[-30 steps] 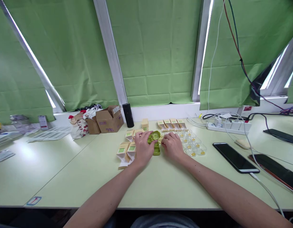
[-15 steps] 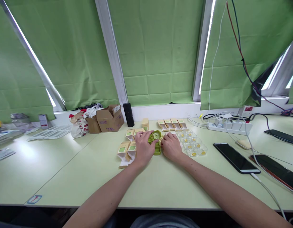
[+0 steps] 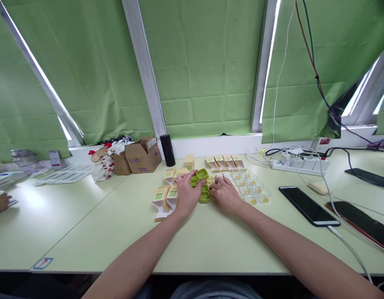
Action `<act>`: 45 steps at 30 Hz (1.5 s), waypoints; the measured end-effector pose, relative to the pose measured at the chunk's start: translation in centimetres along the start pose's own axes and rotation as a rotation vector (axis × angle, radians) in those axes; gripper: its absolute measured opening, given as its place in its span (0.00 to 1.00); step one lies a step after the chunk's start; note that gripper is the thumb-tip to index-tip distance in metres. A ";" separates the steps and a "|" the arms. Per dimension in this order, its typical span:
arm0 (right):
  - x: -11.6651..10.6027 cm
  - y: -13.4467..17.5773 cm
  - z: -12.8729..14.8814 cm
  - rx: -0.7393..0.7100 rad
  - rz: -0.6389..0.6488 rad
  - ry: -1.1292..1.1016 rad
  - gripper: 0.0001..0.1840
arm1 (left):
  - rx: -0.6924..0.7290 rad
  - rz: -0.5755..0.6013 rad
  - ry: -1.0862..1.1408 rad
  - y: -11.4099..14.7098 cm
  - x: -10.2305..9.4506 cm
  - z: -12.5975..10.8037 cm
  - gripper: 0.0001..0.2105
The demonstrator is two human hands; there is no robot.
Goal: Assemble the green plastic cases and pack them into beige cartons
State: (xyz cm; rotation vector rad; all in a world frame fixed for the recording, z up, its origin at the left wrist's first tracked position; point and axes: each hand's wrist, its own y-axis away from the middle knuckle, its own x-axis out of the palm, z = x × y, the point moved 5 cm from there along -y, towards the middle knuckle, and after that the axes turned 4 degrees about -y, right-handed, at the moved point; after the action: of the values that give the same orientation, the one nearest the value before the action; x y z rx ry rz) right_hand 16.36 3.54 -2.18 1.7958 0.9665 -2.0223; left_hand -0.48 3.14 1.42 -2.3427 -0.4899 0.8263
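Observation:
A small olive-green square container (image 3: 202,174) is pinched between the thumb and fingers of my left hand (image 3: 188,192), tilted above other green containers (image 3: 205,197) on the table. My right hand (image 3: 225,193) rests low on the table just right of them, its fingers curled with the tips together. Beside those fingertips lie small pale-yellow pieces (image 3: 210,180); whatever the fingertips hold is too small to make out. Clear plastic cups with yellow centres (image 3: 253,187) stand in rows right of my right hand. Open cardboard boxes with green labels (image 3: 161,197) sit left of my left hand.
More small boxes (image 3: 225,163) line the back. A black cylinder (image 3: 167,150) and a brown carton (image 3: 143,155) stand behind on the left. Phones (image 3: 308,205), cables and a power strip (image 3: 299,166) occupy the right. Another person's hand (image 3: 0,203) shows at the left edge.
The green container in my left hand has tipped, its opening turned differently. My right hand has shifted slightly, with more pale-yellow pieces showing. Another person's hand has appeared at the left edge.

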 end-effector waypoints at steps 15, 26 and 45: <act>-0.8 0.0 -0.7 0.055 -0.099 -0.042 0.18 | -0.134 0.029 0.309 -0.5 0.9 1.2 0.22; -1.9 0.6 -1.6 0.159 -0.351 -0.070 0.12 | -0.456 0.223 0.845 0.1 2.4 0.8 0.27; -2.6 1.4 2.9 0.140 0.181 -0.026 0.14 | -0.472 0.209 0.870 -0.4 1.4 0.9 0.21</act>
State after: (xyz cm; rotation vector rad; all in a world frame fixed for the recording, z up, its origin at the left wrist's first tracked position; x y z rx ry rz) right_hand 15.41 0.07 -0.11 1.8480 0.6430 -2.0380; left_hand -0.16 4.55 0.51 -2.9057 -0.0543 -0.3153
